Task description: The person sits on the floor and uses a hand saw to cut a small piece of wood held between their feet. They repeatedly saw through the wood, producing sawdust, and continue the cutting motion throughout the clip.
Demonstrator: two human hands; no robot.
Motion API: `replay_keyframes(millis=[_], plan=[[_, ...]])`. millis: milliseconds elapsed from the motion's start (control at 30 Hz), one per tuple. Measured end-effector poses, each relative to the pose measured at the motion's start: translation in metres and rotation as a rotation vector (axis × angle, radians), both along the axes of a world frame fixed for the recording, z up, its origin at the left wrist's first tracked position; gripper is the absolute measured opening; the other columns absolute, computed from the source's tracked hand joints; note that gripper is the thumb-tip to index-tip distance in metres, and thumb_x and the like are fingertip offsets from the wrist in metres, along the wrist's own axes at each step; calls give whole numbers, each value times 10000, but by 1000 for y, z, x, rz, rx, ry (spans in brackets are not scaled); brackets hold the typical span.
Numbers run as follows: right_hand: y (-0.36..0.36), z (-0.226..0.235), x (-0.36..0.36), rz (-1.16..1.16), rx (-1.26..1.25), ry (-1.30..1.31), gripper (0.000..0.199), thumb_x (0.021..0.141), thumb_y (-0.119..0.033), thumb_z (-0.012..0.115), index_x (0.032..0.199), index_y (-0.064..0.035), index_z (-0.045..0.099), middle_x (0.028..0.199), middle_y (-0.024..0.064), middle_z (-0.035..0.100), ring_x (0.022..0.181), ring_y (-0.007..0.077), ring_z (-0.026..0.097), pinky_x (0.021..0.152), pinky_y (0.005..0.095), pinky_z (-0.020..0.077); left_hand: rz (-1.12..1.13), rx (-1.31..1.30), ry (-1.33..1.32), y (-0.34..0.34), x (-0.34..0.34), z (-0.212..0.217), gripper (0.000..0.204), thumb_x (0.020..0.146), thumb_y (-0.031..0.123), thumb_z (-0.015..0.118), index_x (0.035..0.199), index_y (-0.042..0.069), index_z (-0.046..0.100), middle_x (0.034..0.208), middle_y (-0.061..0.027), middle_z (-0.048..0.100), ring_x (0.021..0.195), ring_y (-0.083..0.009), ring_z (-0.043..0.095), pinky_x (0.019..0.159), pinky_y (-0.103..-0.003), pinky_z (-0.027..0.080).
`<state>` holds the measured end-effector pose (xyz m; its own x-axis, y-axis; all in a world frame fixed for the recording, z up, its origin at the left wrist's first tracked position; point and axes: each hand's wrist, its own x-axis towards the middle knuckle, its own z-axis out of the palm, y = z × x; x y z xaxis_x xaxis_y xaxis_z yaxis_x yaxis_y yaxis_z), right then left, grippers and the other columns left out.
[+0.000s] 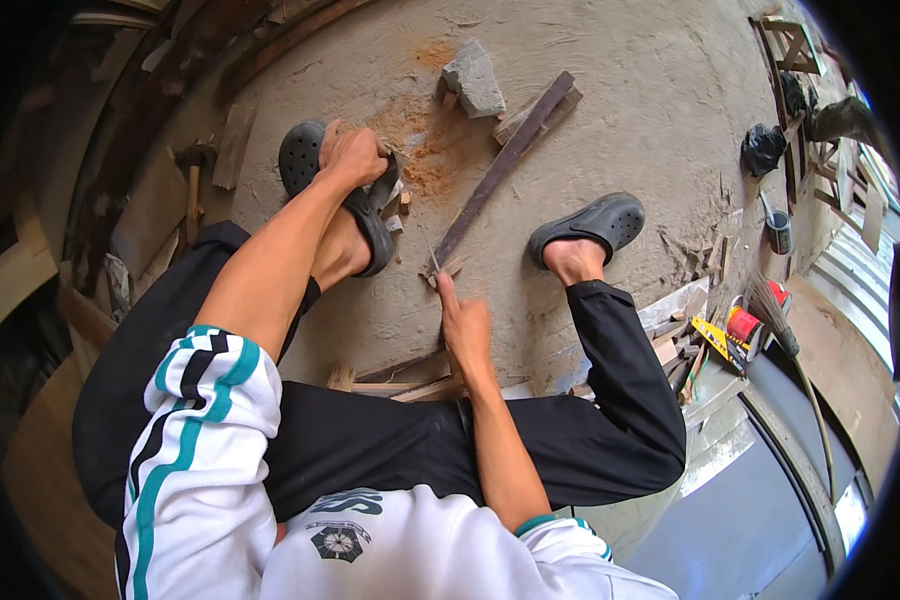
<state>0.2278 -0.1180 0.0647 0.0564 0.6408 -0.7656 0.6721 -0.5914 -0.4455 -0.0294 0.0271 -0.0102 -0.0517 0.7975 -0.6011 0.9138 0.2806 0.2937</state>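
My left hand (352, 155) is closed beside my left clog (303, 160). Its fingers curl over a dark strip (384, 186), whose kind I cannot make out. Lower and to the right, my right hand (464, 328) closes around a thin, pointed, metal-looking tool (429, 246). The index finger lies along this tool, which points up and left; its handle is hidden in the palm. Just past the fingertip, a long dark wooden strip (505, 170) lies slantwise on the floor, its near end by the tool. Small wood offcuts (404, 203) are scattered near my left foot.
A grey stone block (474, 78) stands beyond orange sawdust (430, 172). At the left, a hammer (194, 190) rests among boards. My right clog (595, 226) is planted on the floor. A yellow handsaw (715, 345), a red can (744, 326) and a broom (782, 325) lie at the right.
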Motion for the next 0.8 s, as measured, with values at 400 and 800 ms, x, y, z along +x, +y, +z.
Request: replay_keyframes(millis=[400,800], plan=[[-4,20,13,53,61,260,650,910,-577,590,838,64,676,664,211,613,630,288,599,644,421,471,15,116,89,-5,1,-13,216,735,183,599,841,121,777,868,-185,715,959,-347,674,1177,-504,171],[-10,68,-2,143,457,240,427,937,-360,637,793,41,608,641,228,563,552,276,497,573,396,429,13,64,88,-13,13,-5,214,750,238,676,728,35,741,846,-227,706,939,-383,680,1178,-469,135]])
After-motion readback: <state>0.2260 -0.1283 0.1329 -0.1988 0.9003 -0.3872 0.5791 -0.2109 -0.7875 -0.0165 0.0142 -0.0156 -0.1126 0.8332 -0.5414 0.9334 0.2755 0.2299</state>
